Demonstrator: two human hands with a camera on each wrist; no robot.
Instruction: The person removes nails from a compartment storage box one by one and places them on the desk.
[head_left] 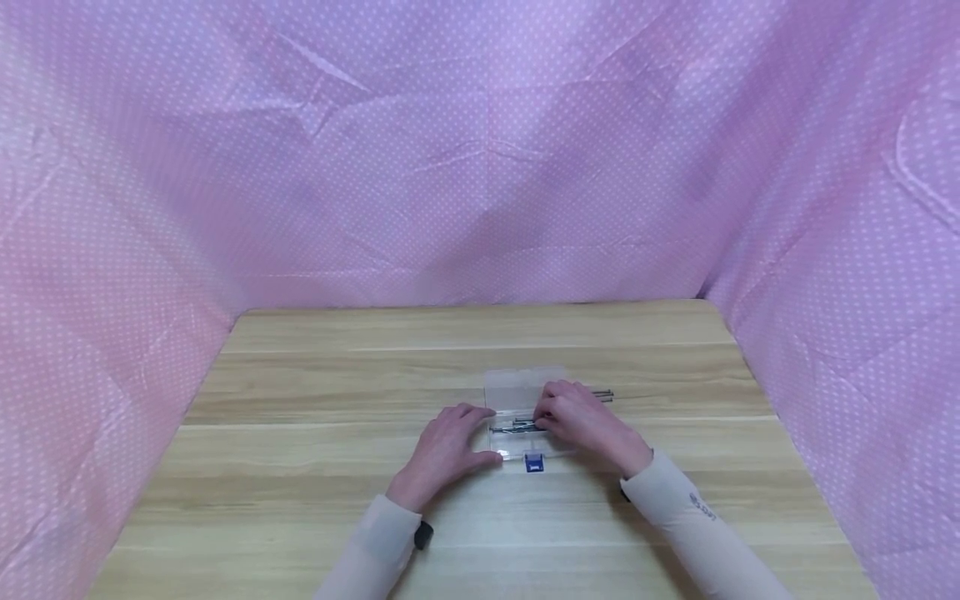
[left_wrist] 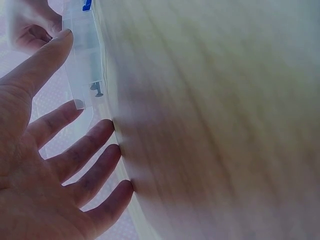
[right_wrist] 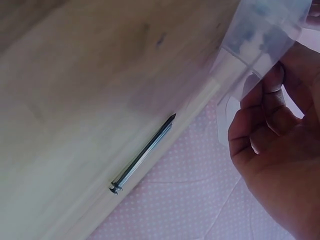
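Note:
A clear plastic box (head_left: 513, 447) lies on the table with its lid (head_left: 513, 387) folded back to the far side and a blue latch (head_left: 534, 463) on its near edge. Several steel nails (head_left: 504, 430) lie lengthwise in it. My left hand (head_left: 446, 446) spans the box's left end, thumb at the near corner and index finger at the far one; its other fingers are spread. Over the box, my right hand (head_left: 573, 414) has curled fingers and pinches nails, whose right ends the hand hides.
Beyond the right hand, a few loose nails (head_left: 603, 397) lie side by side on the wooden table (head_left: 337, 375); in the right wrist view these nails (right_wrist: 142, 156) show their heads and points. Pink dotted cloth (head_left: 480, 167) hangs around the back and sides.

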